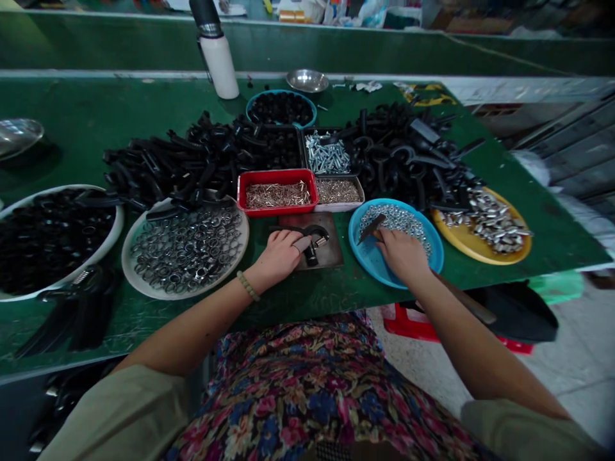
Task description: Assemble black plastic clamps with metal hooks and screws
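My left hand [284, 255] is closed on a black curved plastic clamp part [312, 255], pressing it on a flat metal plate [331, 253]. A small silvery metal piece [321, 242] shows at the part's curved end. Over a blue dish [355, 234] of small silver nuts [403, 221], my right hand [403, 253] is closed around a hammer. The hammer's head [371, 228] juts out left of the fingers, and its wooden handle [468, 301] runs back under my forearm. My right fingertips are partly hidden, so I cannot tell whether they also hold a nut.
A red tray [277, 210] of pins and a tray of small rivets [339, 190] stand behind the plate. White dishes of metal rings [192, 246] and black parts [52, 237] lie left; a yellow dish [500, 256] lies right. Black handles [168, 163] are heaped behind. A bottle [220, 67] stands farther back.
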The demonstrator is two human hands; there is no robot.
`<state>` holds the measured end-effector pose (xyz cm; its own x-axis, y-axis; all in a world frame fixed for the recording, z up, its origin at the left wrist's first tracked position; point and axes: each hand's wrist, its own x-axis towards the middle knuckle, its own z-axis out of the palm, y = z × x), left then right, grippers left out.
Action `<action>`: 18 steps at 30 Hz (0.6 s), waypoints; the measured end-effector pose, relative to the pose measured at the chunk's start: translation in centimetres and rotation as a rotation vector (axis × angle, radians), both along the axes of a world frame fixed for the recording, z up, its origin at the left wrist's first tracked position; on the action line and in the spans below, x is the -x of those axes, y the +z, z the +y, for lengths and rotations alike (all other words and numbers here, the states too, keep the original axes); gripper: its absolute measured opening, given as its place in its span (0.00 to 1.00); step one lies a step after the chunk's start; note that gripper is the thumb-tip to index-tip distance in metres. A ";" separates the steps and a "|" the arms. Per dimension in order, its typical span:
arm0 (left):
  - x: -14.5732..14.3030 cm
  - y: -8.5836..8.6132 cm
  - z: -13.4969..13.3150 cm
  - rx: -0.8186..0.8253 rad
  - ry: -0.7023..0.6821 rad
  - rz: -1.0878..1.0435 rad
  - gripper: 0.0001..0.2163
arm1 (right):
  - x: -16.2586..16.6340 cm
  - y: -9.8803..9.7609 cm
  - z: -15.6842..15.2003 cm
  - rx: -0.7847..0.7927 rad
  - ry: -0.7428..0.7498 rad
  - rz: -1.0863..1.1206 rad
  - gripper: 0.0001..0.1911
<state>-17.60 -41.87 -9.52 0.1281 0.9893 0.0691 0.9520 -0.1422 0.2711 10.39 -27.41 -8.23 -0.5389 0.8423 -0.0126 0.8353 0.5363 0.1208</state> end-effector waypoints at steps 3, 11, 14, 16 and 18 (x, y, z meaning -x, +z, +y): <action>-0.3 -0.1 -0.1 0.016 0.002 -0.018 0.20 | 1.3 1.2 -1.5 0.066 -0.016 0.118 0.20; -0.2 -0.4 -0.3 0.006 0.006 -0.025 0.20 | 6.7 4.3 -4.7 0.252 0.136 0.371 0.15; -0.3 -0.6 -0.3 0.004 0.010 -0.006 0.20 | 6.6 3.6 -4.3 0.280 0.162 0.287 0.15; -0.3 -0.6 -0.3 0.013 0.012 0.024 0.21 | 5.6 3.0 -3.8 0.259 0.112 0.251 0.15; -0.5 -0.5 -0.4 0.003 0.005 0.045 0.21 | 4.1 2.5 -3.0 0.203 0.003 0.230 0.15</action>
